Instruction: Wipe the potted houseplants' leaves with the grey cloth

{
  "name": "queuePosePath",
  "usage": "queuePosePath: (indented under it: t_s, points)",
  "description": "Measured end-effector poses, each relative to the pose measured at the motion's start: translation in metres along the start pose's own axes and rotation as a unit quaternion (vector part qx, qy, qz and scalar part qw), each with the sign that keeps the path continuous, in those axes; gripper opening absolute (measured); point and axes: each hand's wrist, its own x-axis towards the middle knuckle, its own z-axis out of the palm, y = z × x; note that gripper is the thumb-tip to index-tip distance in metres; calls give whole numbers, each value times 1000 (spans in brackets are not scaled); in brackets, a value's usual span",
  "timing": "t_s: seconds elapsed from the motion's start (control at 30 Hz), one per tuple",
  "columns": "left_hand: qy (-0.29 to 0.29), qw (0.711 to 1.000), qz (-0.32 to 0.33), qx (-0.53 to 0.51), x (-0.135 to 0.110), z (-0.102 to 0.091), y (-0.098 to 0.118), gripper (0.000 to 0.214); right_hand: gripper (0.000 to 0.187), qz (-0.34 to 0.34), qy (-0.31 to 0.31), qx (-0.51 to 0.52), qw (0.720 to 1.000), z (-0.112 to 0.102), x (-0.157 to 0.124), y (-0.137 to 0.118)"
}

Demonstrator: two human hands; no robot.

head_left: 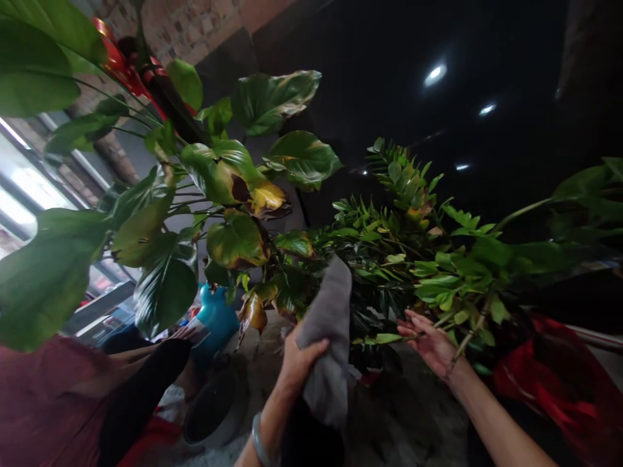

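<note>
A grey cloth point(328, 350) hangs from my left hand point(296, 360), its thumb pressed over the fabric and its top corner standing up. That wrist wears a pale bangle point(260, 438). My right hand point(431, 345) reaches palm up under a green leafy plant point(438, 285), fingers stretched out and apart. A stem point(470, 337) crosses in front of the right wrist, and a narrow leaf point(384, 338) lies by the fingertips. To the left stands a broad-leaved plant point(238, 240) with yellowed and browned leaf edges.
A person in a maroon top point(53, 402) sits at the lower left, near a blue watering can-like object point(217, 321). A dark bucket point(214, 408) stands on the floor. A red bag point(559, 383) lies at the right. Behind the plants rises a glossy dark wall point(413, 39).
</note>
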Motion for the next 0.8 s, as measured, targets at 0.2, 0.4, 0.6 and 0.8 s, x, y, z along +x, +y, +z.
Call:
queuePosePath:
  t_s: [0.2,0.4,0.6,0.8]
  points:
    - [-109,992,10,59,-13,2,-4,45,33,-28,-5,-1,1000,-6,1,3]
    - [21,984,179,-9,33,40,61,44,33,-13,-13,0,1000,-3,1,-4]
    - [-154,975,51,150,23,46,25,25,30,8,8,5,1000,-2,-1,-1]
    - [-124,985,119,32,8,38,61,44,33,12,6,15,1000,-5,-2,-2]
